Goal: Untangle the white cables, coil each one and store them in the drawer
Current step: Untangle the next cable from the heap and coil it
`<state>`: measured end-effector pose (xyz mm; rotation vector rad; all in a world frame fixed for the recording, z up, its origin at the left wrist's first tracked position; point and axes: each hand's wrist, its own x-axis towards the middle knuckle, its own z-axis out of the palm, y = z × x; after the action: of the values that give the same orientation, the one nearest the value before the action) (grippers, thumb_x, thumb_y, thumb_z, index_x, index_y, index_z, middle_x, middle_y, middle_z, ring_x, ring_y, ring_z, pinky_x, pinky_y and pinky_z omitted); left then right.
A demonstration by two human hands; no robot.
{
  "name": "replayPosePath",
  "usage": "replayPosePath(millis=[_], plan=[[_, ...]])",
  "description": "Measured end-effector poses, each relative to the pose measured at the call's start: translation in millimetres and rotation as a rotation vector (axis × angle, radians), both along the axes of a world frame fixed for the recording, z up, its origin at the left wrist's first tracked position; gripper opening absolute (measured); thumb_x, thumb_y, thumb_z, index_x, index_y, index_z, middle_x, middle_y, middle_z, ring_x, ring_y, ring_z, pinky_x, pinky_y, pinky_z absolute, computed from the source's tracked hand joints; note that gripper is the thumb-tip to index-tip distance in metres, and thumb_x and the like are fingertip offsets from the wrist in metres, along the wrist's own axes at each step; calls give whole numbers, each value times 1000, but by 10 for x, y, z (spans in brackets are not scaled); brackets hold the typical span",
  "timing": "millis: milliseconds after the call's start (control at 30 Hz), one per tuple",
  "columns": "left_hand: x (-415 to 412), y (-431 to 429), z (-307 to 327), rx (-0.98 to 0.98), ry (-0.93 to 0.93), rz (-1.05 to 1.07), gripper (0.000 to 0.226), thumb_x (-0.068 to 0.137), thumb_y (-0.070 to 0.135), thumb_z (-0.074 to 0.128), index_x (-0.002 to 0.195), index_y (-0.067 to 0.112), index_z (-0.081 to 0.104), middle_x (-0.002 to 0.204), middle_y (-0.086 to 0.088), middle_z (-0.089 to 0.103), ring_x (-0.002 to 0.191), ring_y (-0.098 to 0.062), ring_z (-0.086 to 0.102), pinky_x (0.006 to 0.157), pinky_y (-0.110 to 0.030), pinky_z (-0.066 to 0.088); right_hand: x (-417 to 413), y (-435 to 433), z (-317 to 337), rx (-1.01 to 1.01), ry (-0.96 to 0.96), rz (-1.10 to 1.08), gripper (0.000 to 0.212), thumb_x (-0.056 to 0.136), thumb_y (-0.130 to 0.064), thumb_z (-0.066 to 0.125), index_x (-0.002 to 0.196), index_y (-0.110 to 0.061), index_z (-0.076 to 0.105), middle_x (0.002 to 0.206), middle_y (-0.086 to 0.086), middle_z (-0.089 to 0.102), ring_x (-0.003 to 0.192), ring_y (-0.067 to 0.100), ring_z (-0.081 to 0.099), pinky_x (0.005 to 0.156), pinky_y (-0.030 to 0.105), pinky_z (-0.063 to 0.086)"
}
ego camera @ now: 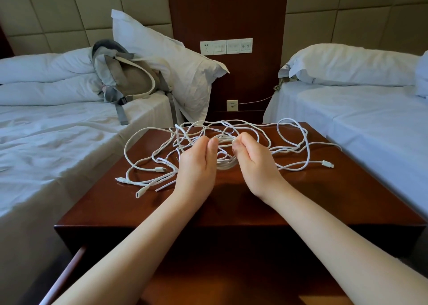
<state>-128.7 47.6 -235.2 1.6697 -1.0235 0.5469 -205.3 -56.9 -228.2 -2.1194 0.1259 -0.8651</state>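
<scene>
Head view, listed from nearest to farthest, every place given against the nightstand (231, 207).

1. Drawer (69, 267): pulled open below the nightstand's front edge, under my forearms. No cable is in it that I can see.
2. Left hand (196, 165): over the middle of the nightstand top, fingers curled in, thumb and fingertips pinching a strand.
3. Right hand (254, 163): just beside the left, over the same middle spot, thumb and fingers likewise pinched on a strand.
4. White cables (225, 164): one loose tangle spread across the far half of the nightstand top, with a partly wound bundle between my hands. Plugs lie free at the left (159, 169) and the right (327, 164).
5. Backpack (129, 77) and pillow (176, 56): on the bed (58, 130) left of the nightstand.
6. Second bed (359, 110): right of the nightstand.
7. Wall sockets (225, 46): on the wooden panel behind the nightstand.

Step in hand, as I judge it: untangling, early on, with nothing coiled and set aside yet. The next move calls for following one strand out to a free plug and drawing it through the loops without tightening the crossings, before any coiling.
</scene>
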Motion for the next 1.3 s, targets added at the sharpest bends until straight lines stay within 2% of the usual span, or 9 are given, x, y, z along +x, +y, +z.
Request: replayPosePath(millis=[400,500,600,700,833,933,1067,1200,1300], plan=[[67,-1,21,19,30,120,42,98,17,42,57,22,32,51,8,35,46,-7,34,49,-14,30,-32,-49,34,-150,-319,-86,15,98,-12,46,84,-13,49,59,-13,46,54,4,49,49,14,35],[156,29,53,-65,128,190,38,100,18,39,63,10,43,53,-1,42,51,-14,39,52,-18,32,-18,62,-14,-136,-207,12,16,97,-13,48,82,-17,50,54,-14,46,49,4,48,48,15,33],[226,68,90,-169,220,224,40,101,21,36,68,3,48,58,-13,51,56,-32,51,57,-36,41,-14,88,-50,-163,61,107,21,97,-19,48,77,-20,52,54,-7,48,51,8,44,56,35,39],[206,82,135,-234,299,136,39,101,23,35,65,12,45,55,-5,47,47,-17,48,48,-33,39,0,68,-23,-226,192,68,26,97,-25,48,76,-13,57,60,1,54,62,19,51,65,40,42],[150,82,253,-348,547,-179,39,102,22,35,67,9,44,47,3,40,37,-8,35,39,-22,27,-6,-41,40,-115,272,48,38,97,-34,46,64,-16,53,53,-7,44,56,9,42,61,28,33],[48,79,315,-270,659,-511,41,103,21,30,67,6,42,41,2,32,34,-10,25,40,-22,18,-52,-107,89,74,241,155,40,96,-32,49,60,-14,47,58,3,37,55,10,35,58,22,28],[-82,102,335,-22,737,-815,36,98,23,32,68,6,42,39,4,33,32,-7,24,39,-18,19,-127,-174,154,346,232,302,29,92,-16,54,64,-10,53,45,-12,42,41,1,37,46,10,31],[-153,131,301,274,681,-829,29,92,25,39,73,4,45,44,6,37,36,-6,27,37,-14,24,-141,-266,174,535,159,377,16,76,-24,63,65,-13,59,57,-4,56,59,8,51,63,18,42],[-201,117,275,427,606,-762,31,97,17,39,70,4,46,48,3,37,38,-6,29,38,-14,26,-135,-283,165,623,103,378,22,74,-27,62,61,-12,53,52,-2,46,50,8,42,55,18,38]])
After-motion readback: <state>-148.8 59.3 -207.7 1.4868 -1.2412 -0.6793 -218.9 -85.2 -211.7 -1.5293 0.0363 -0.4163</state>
